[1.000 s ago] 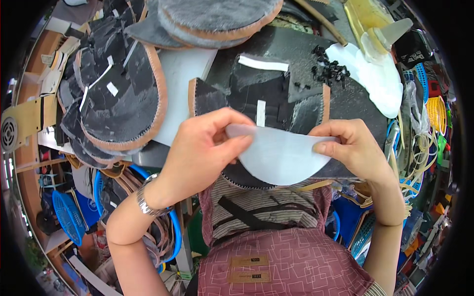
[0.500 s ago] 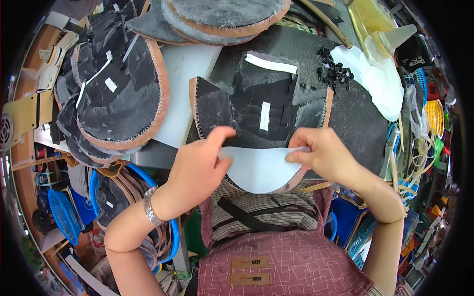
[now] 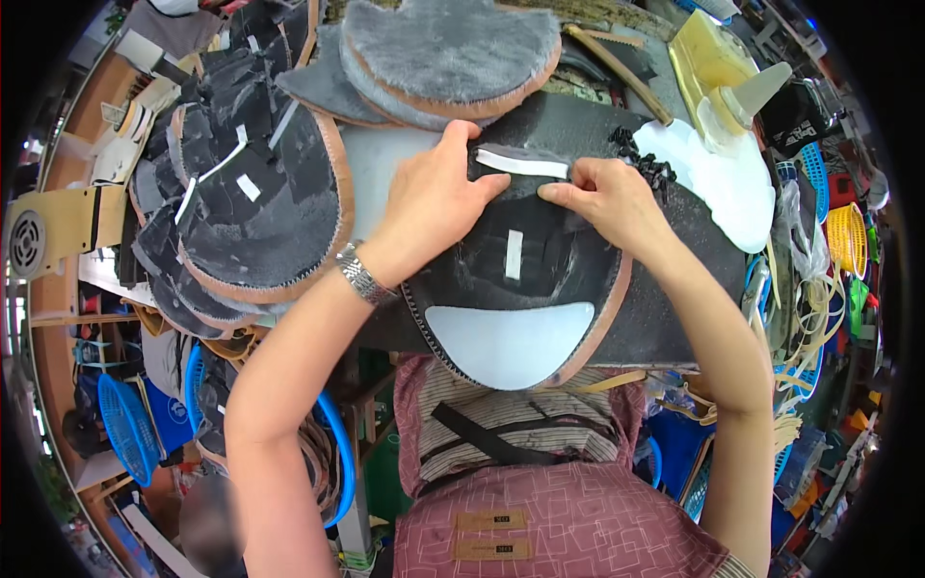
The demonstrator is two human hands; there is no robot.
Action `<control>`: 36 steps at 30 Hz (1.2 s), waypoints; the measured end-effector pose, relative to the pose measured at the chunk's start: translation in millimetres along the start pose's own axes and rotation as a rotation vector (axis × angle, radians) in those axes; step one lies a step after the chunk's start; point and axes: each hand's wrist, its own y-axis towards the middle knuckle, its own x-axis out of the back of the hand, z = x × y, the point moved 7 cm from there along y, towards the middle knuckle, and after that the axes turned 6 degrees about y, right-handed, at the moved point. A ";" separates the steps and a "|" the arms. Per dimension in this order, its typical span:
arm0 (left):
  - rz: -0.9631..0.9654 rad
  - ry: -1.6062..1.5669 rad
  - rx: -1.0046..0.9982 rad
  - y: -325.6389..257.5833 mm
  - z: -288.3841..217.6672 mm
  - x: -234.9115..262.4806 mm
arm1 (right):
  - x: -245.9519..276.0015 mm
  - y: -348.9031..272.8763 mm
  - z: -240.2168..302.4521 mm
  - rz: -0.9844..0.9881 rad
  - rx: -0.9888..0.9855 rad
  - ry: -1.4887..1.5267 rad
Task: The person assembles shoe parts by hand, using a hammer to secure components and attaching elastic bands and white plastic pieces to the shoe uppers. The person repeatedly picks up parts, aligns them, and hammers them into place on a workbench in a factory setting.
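Note:
A black shoe upper (image 3: 472,246) with a tan stitched rim lies on the dark work board in front of me. A smooth white crescent-shaped piece (image 3: 511,342) sits flat on its rounded near end. Across its far edge runs a white strip (image 3: 520,164), with a shorter white strip (image 3: 515,255) in the middle. My left hand (image 3: 434,188) is closed at the upper's far left corner, its thumb lying on the black material. Thumb and fingers of my right hand (image 3: 612,202) pinch the far right corner, by the end of the long strip.
Similar black uppers (image 3: 265,212) are piled at the left. Grey furry pieces (image 3: 448,58) lie stacked at the back. Black scraps (image 3: 650,173), a white irregular patch (image 3: 727,183) and a yellowish container with a cone nozzle (image 3: 727,101) are at the right. A wooden-handled tool (image 3: 617,72) lies behind.
Both hands have left the white piece at the near end and moved away from me to the upper's far corners. The white piece now lies flat.

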 end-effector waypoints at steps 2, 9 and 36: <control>-0.033 -0.140 -0.024 -0.7 -7.7 -2.0 | -0.7 -1.8 -10.8 0.102 -0.147 0.324; -0.040 -0.877 0.026 -20.9 -12.4 7.8 | -4.3 -26.5 -9.8 0.207 -0.200 1.590; -0.328 0.129 -0.603 -48.1 -23.8 -23.7 | -25.8 -60.0 32.4 -0.164 1.067 -0.524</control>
